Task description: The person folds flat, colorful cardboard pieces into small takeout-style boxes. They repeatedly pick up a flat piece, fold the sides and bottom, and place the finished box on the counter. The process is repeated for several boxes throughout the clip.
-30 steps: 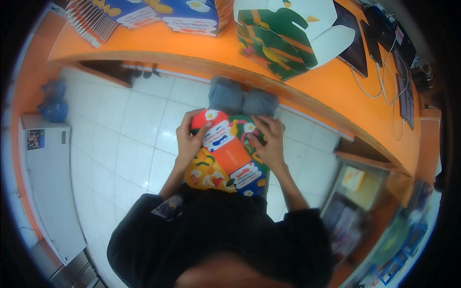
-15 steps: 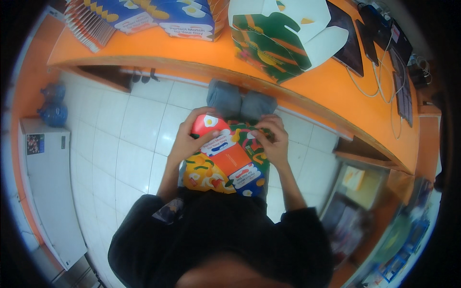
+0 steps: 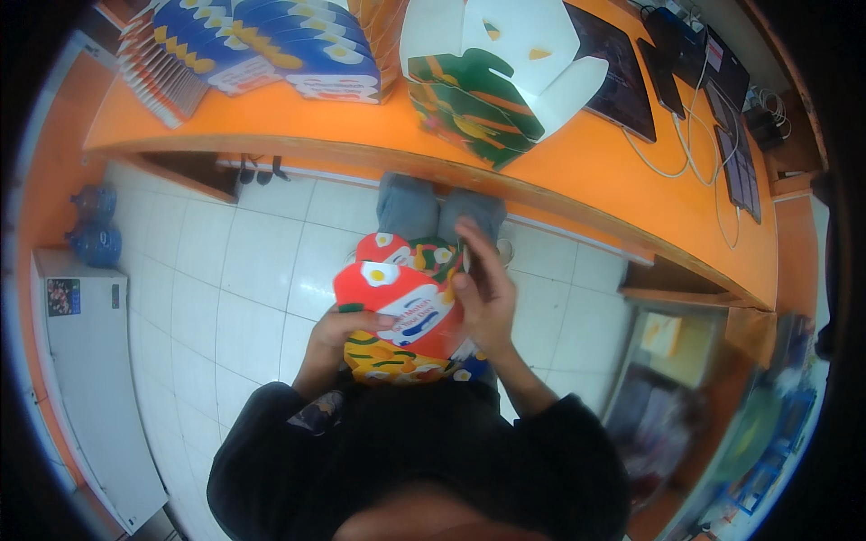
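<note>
In front of my torso, over my lap, is a colourful printed cardboard box blank [image 3: 379, 281], red on top with a fried-egg picture. My left hand [image 3: 339, 335] pinches its left side, the thumb lying over the printed face. Beside its right edge, my right hand [image 3: 487, 298] has its fingers stretched upward and apart from the thumb. Whether the right thumb touches the card I cannot tell. More printed cardboard [image 3: 388, 365], yellow with food pictures, lies beneath on my lap, largely covered by the raised piece.
Ahead is an orange counter [image 3: 361, 126]. On it stand stacks of blue box blanks [image 3: 316, 54], an open green-and-white carton [image 3: 478, 99], a tablet [image 3: 618, 68] and cables. A white fridge [image 3: 95, 361] and blue water bottles [image 3: 95, 239] are at left.
The red-topped cardboard has been raised toward me and tilted, covering more of what lies below. My left hand has moved down to its side; the right hand's fingers have straightened.
</note>
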`<state>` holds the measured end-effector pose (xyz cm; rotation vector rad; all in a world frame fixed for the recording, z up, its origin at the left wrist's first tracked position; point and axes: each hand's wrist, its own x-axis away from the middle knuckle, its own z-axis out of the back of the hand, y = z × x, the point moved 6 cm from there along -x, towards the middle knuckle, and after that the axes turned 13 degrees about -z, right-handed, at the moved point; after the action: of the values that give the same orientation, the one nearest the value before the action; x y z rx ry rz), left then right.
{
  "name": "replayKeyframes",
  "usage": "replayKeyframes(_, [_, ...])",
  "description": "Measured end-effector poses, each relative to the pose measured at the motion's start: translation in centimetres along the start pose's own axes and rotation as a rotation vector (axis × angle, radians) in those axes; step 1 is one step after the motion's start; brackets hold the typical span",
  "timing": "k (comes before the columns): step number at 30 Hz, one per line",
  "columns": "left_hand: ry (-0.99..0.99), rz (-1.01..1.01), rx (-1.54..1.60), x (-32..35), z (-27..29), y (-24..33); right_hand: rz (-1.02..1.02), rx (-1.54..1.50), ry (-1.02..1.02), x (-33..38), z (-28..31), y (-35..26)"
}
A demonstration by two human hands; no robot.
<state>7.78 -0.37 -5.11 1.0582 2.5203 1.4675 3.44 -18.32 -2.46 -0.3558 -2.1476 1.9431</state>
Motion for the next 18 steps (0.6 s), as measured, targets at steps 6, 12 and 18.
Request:
replayKeyframes(6, [0.000,0.018,-0.053,-0.1,-0.9,0.5,-0.239,-0.121,-0.174,1.6,-1.4,-0.5])
replayKeyframes(12, [0.007,-0.029,0.012,-0.7,-1.1,0.0,-0.353,-0.156,-0.217,1.0,-0.4,-1.4])
replayKeyframes(18, [-0.060,-0.353,-0.291,-3.1,-2.0,1.4,-0.293,-0.133,-0.014,0.0,0.6,-1.7])
